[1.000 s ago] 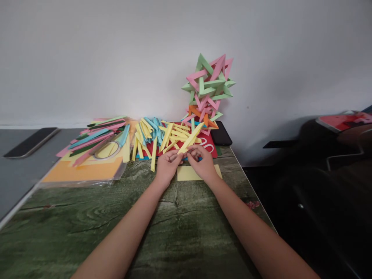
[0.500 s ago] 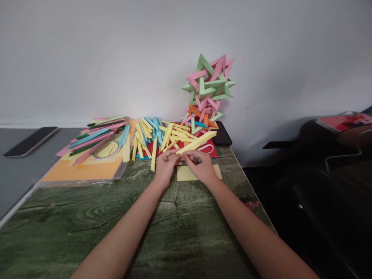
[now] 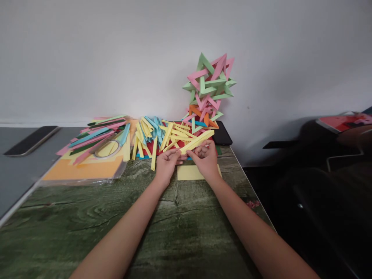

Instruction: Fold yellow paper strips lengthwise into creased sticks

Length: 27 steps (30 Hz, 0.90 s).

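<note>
A folded yellow paper strip (image 3: 199, 141) slants up to the right between my hands. My left hand (image 3: 167, 164) pinches its lower left end between thumb and fingers. Along its lower edge, my right hand (image 3: 207, 161) grips it, thumb in front and fingers curled behind. Below them a flat yellow paper rectangle (image 3: 190, 173) lies on the table, its right part partly covered by my right hand. Just beyond my hands is a pile of folded yellow strips (image 3: 177, 135), with blue strips (image 3: 157, 126) behind.
A star-shaped paper model (image 3: 210, 81) in green and pink stands by the wall, with a black phone (image 3: 222, 133) beside it. To the left are coloured strips (image 3: 99, 133), a roll of tape (image 3: 107, 149) and orange paper (image 3: 83, 169) in clear plastic. Another phone (image 3: 31, 140) lies farther left.
My right hand has slid right and up along the yellow strip, its fingers now more curled behind it. The strip has shifted slightly. My left hand stays at its lower end.
</note>
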Available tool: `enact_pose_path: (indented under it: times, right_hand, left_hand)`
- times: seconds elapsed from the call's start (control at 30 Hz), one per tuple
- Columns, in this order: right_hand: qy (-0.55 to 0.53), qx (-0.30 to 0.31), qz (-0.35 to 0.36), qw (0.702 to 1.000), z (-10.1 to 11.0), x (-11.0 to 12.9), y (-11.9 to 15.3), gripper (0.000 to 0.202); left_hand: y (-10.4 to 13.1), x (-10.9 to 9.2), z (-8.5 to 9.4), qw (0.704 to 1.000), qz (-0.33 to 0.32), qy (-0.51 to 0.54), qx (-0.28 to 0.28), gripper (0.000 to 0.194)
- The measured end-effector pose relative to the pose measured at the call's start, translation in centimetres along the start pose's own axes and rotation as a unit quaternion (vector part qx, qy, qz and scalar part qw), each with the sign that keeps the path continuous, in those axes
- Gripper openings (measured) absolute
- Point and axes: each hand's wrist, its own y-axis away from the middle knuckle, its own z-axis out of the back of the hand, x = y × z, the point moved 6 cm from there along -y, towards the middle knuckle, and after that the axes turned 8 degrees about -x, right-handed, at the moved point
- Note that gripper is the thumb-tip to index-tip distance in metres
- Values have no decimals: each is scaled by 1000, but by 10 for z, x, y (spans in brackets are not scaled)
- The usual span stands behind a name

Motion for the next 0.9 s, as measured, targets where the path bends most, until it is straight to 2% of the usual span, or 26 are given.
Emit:
enact_pose_path:
  times: [0.07,0.23,0.3,0.6,0.9]
  right_hand:
    - [-5,-7,-19,1000,1,-7,-3,31]
    - [30,90,-46,994,-9,-18,-2,24]
    - [27,106,-46,993,-10,-18,-1,25]
    - [45,67,-50,996,-4,-17,-2,28]
    - [63,106,-64,990,-8,-17,0,30]
  left_hand:
    - [0,0,0,1000,2,2,4,33]
    - [2,-1,-3,1000,-4,-8,18,31]
    - [2,-2,-4,999,-8,-12,28,29]
    - [1,-3,-6,998,-27,-20,61,31]
    - [3,-3,-8,995,-44,-26,83,28]
